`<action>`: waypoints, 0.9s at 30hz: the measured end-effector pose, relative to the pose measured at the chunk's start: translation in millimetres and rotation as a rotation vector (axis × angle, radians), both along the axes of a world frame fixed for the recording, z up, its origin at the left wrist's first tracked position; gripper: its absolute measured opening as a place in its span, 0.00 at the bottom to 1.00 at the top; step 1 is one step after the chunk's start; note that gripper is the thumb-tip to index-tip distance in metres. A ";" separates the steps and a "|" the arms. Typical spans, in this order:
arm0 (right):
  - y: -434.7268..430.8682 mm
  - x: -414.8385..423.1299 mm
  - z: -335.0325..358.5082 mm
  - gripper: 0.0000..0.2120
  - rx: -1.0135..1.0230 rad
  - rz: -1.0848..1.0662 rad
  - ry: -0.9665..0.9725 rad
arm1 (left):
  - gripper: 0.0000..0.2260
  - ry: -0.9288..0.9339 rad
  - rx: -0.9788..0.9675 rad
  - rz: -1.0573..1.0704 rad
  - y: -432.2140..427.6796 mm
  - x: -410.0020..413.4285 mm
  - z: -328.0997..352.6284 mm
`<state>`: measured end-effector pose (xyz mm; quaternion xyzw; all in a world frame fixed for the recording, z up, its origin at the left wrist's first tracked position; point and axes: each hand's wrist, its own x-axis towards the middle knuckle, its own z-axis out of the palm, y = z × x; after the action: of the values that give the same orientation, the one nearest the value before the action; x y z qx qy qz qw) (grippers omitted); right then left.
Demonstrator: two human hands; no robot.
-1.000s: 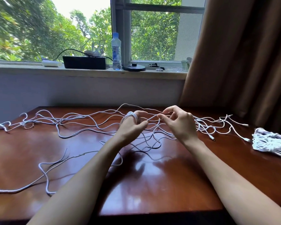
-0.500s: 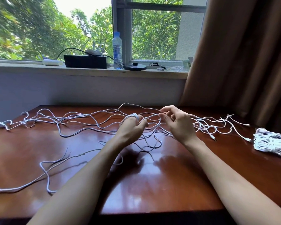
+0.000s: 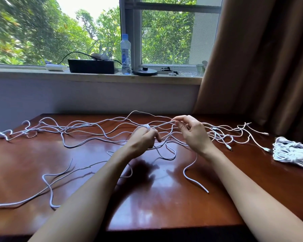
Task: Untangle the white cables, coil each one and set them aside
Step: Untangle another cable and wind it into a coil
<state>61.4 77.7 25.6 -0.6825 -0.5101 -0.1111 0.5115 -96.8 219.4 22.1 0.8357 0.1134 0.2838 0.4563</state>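
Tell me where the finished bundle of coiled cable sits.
In the head view, the coiled bundle lies at the far right edge of the table, below the brown curtain, right of the right hand.

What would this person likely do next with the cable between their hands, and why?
Probably one more wrap round the fingers. The right hand pinches a white cable running to the small coil wound on the left hand. Plenty of tangled cables lie loose on the table, while a finished bundle sits aside.
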 end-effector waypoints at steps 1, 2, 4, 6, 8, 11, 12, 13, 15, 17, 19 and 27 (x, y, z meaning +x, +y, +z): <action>-0.3 -0.8 1.3 0.05 0.012 -0.020 0.014 | 0.13 -0.018 -0.026 -0.022 -1.3 -0.5 0.9; -1.3 -1.4 2.8 0.06 0.020 -0.055 0.023 | 0.12 -0.040 -0.063 -0.050 -2.6 -1.5 2.1; -3.5 0.0 4.3 0.08 0.017 -0.128 0.020 | 0.12 -0.070 -0.168 -0.106 -2.8 -1.4 3.9; -5.4 1.0 4.6 0.10 -0.006 -0.154 0.000 | 0.13 -0.067 -0.267 -0.150 -2.1 0.3 5.0; -5.3 1.0 4.6 0.10 -0.042 -0.114 -0.013 | 0.15 -0.067 -0.353 -0.177 -1.1 0.8 6.5; -4.4 -1.4 3.8 0.09 -0.077 -0.007 -0.038 | 0.19 -0.082 -0.532 -0.209 2.8 -0.9 12.0; -4.0 -1.8 3.0 0.09 -0.080 0.009 -0.062 | 0.20 -0.089 -0.613 -0.222 4.7 -1.9 14.2; -3.6 -2.1 2.1 0.08 -0.080 0.017 -0.079 | 0.21 -0.104 -0.693 -0.236 6.8 -2.6 16.0; -2.7 -1.7 0.6 0.07 -0.079 0.016 -0.072 | 0.22 -0.161 -0.817 -0.268 9.6 -3.6 18.0; -2.5 -1.3 0.0 0.06 -0.090 0.018 -0.038 | 0.23 -0.238 -0.903 -0.293 10.7 -4.4 18.3; -3.2 -0.7 -0.4 0.05 -0.099 0.033 -0.013 | 0.24 -0.309 -0.963 -0.314 11.5 -5.6 19.2; -2.1 -6.8 -2.8 0.04 -0.151 0.059 -0.029 | 0.15 -0.542 -1.181 -0.458 15.7 -11.8 21.3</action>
<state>54.5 75.6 22.9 -0.7022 -0.5442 -0.0671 0.4541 -108.6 235.1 43.4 0.3495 -0.0486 0.2701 0.8958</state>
